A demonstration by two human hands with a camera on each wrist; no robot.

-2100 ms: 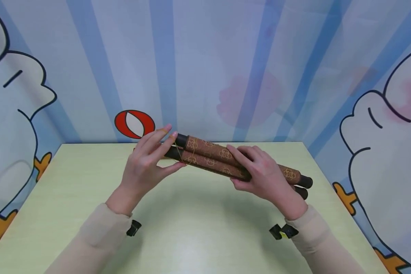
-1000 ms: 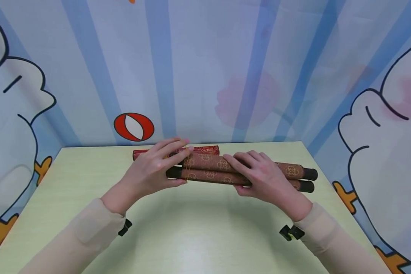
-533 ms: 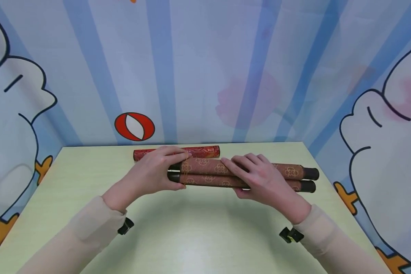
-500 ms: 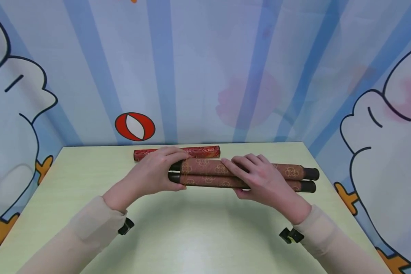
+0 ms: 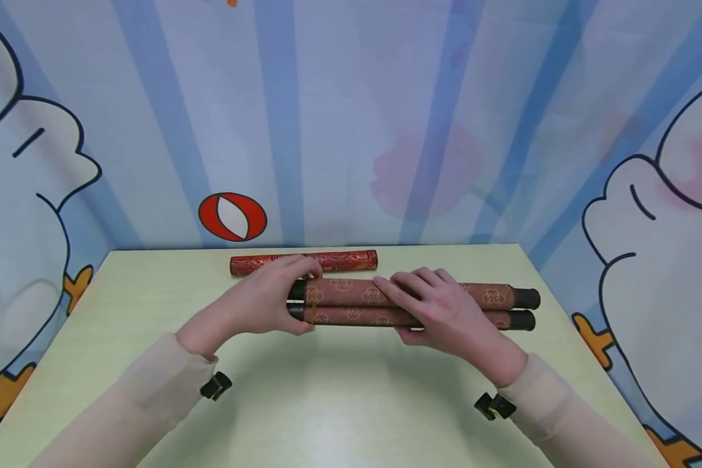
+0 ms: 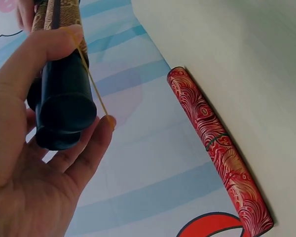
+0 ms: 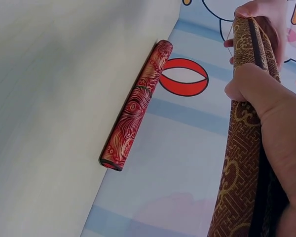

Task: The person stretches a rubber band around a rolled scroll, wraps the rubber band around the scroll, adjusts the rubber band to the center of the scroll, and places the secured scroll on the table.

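Note:
A bundle of brown brocade scrolls (image 5: 345, 292) with black end knobs (image 6: 66, 96) is held level above the table. My right hand (image 5: 447, 312) grips it right of the middle, thumb on the near side and fingers over the far side. At the left end, my left hand (image 5: 257, 299) surrounds the knobs. A thin yellow rubber band (image 6: 92, 81) is stretched taut between that thumb and a fingertip, running beside the knobs in the left wrist view. The thumb lies on the brocade edge. The bundle's underside is hidden in the head view.
A red patterned roll (image 5: 351, 260) with a dark tie lies at the back edge of the pale table (image 5: 339, 403), behind the left hand. A striped cartoon backdrop (image 5: 351, 117) rises directly behind the table and along its sides.
The bundle has come down from a tilt to nearly level, uncovering the red roll behind. My left fingers, raised and spread before, have lowered and curled around the left end with the rubber band.

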